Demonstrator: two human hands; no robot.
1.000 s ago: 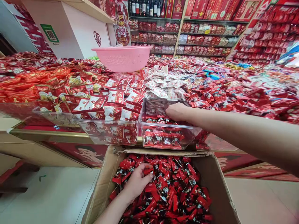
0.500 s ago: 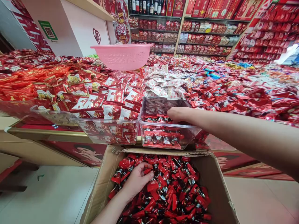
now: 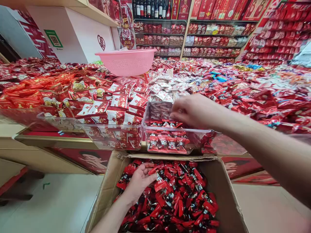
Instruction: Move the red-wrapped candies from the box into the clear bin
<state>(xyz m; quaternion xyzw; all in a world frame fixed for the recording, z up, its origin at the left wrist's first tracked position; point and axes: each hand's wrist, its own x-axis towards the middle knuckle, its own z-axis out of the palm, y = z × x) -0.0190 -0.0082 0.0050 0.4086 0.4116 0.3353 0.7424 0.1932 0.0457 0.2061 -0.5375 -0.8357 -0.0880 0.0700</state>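
Note:
My left hand (image 3: 140, 182) rests among red and black wrapped candies (image 3: 175, 197) in an open cardboard box (image 3: 228, 194); its thumb and fingers close on a candy at the pile's upper left. Above the right part of a clear plastic bin (image 3: 145, 127) hangs my right hand (image 3: 191, 110), fingers curled down and slightly blurred; whether it holds anything is hidden. Inside that bin, small red and black candies (image 3: 167, 142) stand in rows near the front wall. White packets (image 3: 165, 84) are heaped behind the bin.
Left of the bin is another clear bin (image 3: 109, 142) of red and white packets (image 3: 116, 114). A pink basket (image 3: 126, 61) sits behind. Heaps of wrapped sweets (image 3: 255, 103) spread to the right. Shelves (image 3: 160, 34) line the back.
My right hand has risen up out of the clear bin. My left hand has shifted slightly left and its fingers are now at a candy. The view has moved slightly.

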